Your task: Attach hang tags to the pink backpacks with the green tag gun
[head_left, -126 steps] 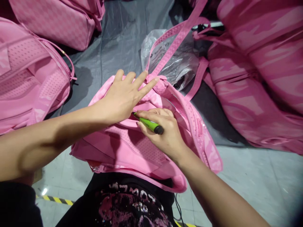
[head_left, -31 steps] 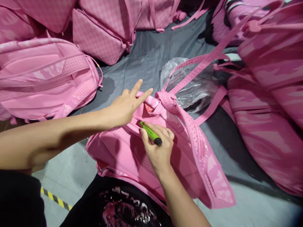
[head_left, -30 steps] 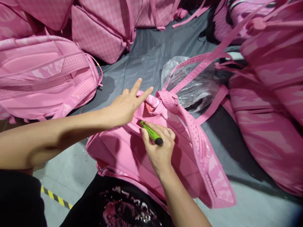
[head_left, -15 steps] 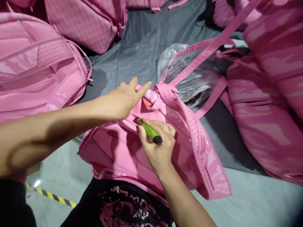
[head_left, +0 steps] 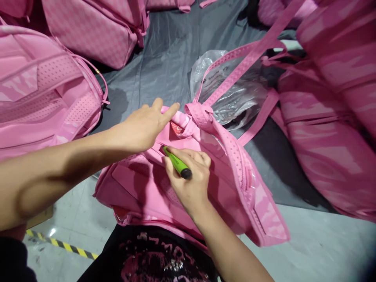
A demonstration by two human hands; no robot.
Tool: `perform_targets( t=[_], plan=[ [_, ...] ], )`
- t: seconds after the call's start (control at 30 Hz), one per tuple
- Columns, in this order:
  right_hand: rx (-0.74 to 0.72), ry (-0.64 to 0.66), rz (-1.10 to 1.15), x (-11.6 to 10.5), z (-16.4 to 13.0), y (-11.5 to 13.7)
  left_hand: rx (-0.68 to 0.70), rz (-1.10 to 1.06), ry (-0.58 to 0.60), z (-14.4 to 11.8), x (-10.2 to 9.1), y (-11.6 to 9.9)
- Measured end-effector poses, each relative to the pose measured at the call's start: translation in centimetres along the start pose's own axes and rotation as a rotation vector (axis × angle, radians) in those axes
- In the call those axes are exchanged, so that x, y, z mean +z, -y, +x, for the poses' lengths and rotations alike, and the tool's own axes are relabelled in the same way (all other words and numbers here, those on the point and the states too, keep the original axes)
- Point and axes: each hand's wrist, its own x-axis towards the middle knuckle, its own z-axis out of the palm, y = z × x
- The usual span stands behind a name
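A pink backpack [head_left: 138,192] lies tilted against my front, its padded, dotted back panel facing up. My left hand [head_left: 147,123] grips the upper part of the backpack, some fingers raised and spread; its thumb side is hidden. Closed around a green marker with a black end [head_left: 178,162], my right hand [head_left: 192,176] holds the marker's dark tip against the pink fabric, just below the left hand. A knotted pink strap [head_left: 199,113] sits at the backpack's top, and a bit of red shiny lining [head_left: 176,128] shows beside it.
Another pink backpack [head_left: 58,86] lies at the left, and a checked pink bag [head_left: 91,31] behind it. Pink camouflage bags [head_left: 329,137] are stacked at the right. A clear plastic bag [head_left: 235,94] rests on the grey sheet [head_left: 164,58]. Yellow-black tape [head_left: 63,244] marks the floor.
The view has shifted slightly, so the hands and backpack appear a little further left. Both hands keep nearly the same pose, the marker's tip still at the fabric.
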Motion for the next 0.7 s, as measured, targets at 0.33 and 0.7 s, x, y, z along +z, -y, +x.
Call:
perform_targets(
  t=[0.33, 0.7],
  plan=[
    [-0.003, -0.018, -0.02, -0.2, 0.1, -0.1, 0.002, 0.023, -0.012, -0.2, 0.0, -0.1],
    [0.098, 0.126, 0.052, -1.6, 0.1, -0.2, -0.021, 0.037, 0.082, 0.6, -0.4, 0.1]
  ],
)
